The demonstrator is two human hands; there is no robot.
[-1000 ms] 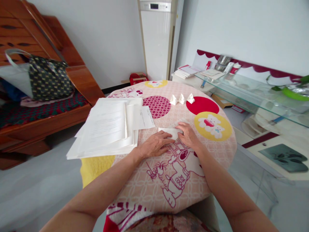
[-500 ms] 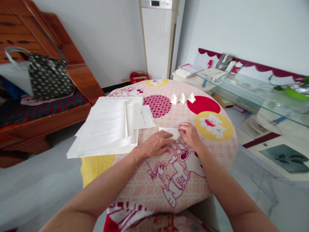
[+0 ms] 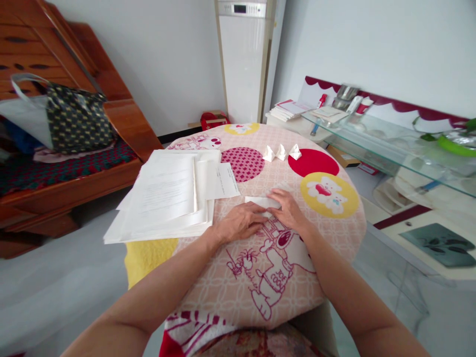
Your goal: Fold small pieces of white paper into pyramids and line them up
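Note:
A small folded piece of white paper (image 3: 256, 200) lies flat on the patterned tablecloth in front of me, partly covered by my fingers. My left hand (image 3: 241, 220) rests on its near left edge, fingers stretched out over it. From the right, my right hand (image 3: 286, 207) lies across the other end, its fingers extended flat and pressing on the paper. The fingertips of both hands almost meet. Farther back stand three small folded paper shapes in a row: a left one (image 3: 268, 153), a middle one (image 3: 281, 152) and a right one (image 3: 295, 151).
A stack of white paper sheets (image 3: 163, 193), some printed, sits at the table's left, beside a smaller printed slip (image 3: 223, 181). A glass-topped cabinet (image 3: 394, 153) stands to the right. At the left is a wooden bench (image 3: 130, 124) with a patterned bag (image 3: 76, 119).
My right hand has gone from pinching the paper's right side to lying flat over it, a little farther left. My left hand stays almost in place.

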